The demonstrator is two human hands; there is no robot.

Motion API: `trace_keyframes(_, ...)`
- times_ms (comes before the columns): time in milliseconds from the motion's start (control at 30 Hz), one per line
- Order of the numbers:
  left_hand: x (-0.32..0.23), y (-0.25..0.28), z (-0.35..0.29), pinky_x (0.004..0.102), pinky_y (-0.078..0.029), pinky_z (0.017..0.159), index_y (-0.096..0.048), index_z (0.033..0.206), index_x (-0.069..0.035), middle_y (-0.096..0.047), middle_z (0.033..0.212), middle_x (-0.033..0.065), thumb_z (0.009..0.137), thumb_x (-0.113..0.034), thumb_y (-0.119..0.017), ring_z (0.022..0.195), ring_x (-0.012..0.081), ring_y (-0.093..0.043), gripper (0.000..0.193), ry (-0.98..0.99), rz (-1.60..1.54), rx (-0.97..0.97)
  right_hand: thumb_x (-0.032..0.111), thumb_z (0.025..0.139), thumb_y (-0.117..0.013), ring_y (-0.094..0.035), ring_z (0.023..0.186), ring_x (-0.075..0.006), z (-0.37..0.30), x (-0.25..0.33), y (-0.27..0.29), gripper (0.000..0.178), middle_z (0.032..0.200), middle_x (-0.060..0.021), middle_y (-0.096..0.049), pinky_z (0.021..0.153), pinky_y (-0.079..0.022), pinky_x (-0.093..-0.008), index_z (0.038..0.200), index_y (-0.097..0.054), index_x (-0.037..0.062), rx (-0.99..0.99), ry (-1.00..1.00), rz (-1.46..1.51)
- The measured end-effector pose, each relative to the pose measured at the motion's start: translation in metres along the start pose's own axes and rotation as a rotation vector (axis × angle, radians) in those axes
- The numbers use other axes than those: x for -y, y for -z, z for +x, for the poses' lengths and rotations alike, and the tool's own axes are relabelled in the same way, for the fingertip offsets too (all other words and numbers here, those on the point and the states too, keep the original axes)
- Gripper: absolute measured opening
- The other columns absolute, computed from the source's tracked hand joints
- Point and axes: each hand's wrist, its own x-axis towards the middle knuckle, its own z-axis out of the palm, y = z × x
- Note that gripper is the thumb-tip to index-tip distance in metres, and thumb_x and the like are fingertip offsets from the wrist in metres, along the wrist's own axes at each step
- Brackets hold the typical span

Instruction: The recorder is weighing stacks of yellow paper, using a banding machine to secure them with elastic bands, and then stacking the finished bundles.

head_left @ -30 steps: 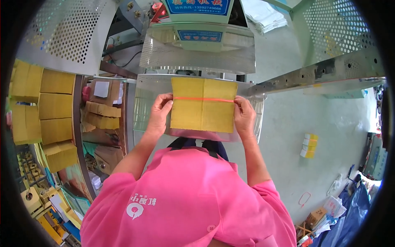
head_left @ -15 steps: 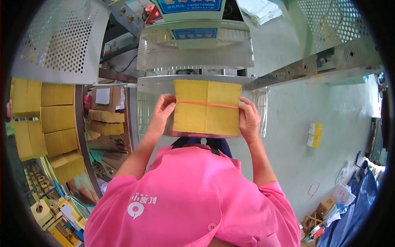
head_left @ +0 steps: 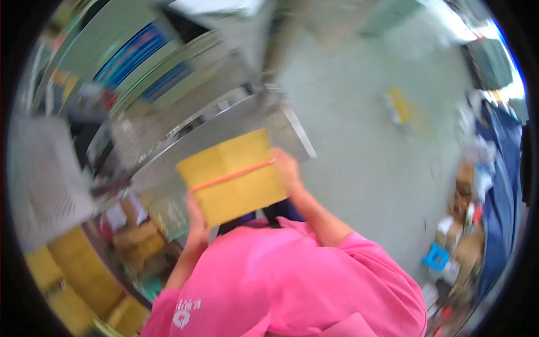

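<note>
Between my hands is a bundle of yellow paper [head_left: 238, 197], a rectangular block with a crease down its middle. An orange-red band [head_left: 233, 176] runs across it from side to side. My left hand [head_left: 197, 214] grips the near left edge, its fingers partly hidden by the bundle. At the opposite edge, by the end of the band, my right hand [head_left: 285, 168] is closed on the bundle, blurred by motion. The bundle is tilted in the picture, right side farther from me, in front of a metal worktop [head_left: 219, 121].
A pale green machine [head_left: 120, 42] with blue labels stands beyond the worktop at far left. More yellow paper blocks [head_left: 84, 264] are stacked at lower left. On the floor at right sits a small yellow-and-white bundle [head_left: 397, 106]; boxes [head_left: 469, 247] and blue sheeting [head_left: 508, 163] line the right side.
The view has swung to the right, so the machine and worktop now lie to the left and slanted. Both hands still hold the bundle, which has come off square and nearer my body.
</note>
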Motion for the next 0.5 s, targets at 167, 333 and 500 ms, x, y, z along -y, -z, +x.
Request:
trace_keyframes(167,0.036,-0.035,-0.031,0.0377,-0.05,0.09,-0.05,0.128,-0.008,-0.059,0.121,0.0089,0.1,-0.046,-0.034,0.107,0.0227,-0.059,0.049,0.029,0.077,0.199,0.018,0.096,-0.051,-0.061,0.105,-0.0211,-0.057,-0.02,0.084,0.028,0.111,-0.013,-0.066,0.095,-0.044,-0.0295,0.114,-0.062,-0.0003,-0.098,0.085,0.194)
trace_keyframes(333,0.09,-0.159,-0.045,0.0329,-0.05,0.082,-0.055,0.117,-0.008,-0.061,0.107,0.0049,0.1,-0.038,-0.04,0.097,0.0166,-0.059,0.037,0.11,0.242,0.416,0.016,0.102,-0.044,-0.055,0.105,-0.0108,-0.108,-0.041,0.216,0.03,0.114,-0.0028,-0.06,0.092,-0.043,-0.0251,0.126,-0.055,0.003,-0.186,-0.294,0.723)
trace_keyframes(500,0.193,-0.308,-0.067,0.0311,-0.049,0.083,-0.056,0.115,-0.007,-0.061,0.106,0.0053,0.098,-0.032,-0.042,0.097,0.0163,-0.059,0.034,0.002,0.497,0.562,0.019,0.104,-0.043,-0.052,0.104,-0.0088,-0.127,-0.134,0.34,0.031,0.116,-0.0018,-0.056,0.088,-0.044,-0.0234,0.13,-0.05,0.0039,-0.495,-0.126,0.853)
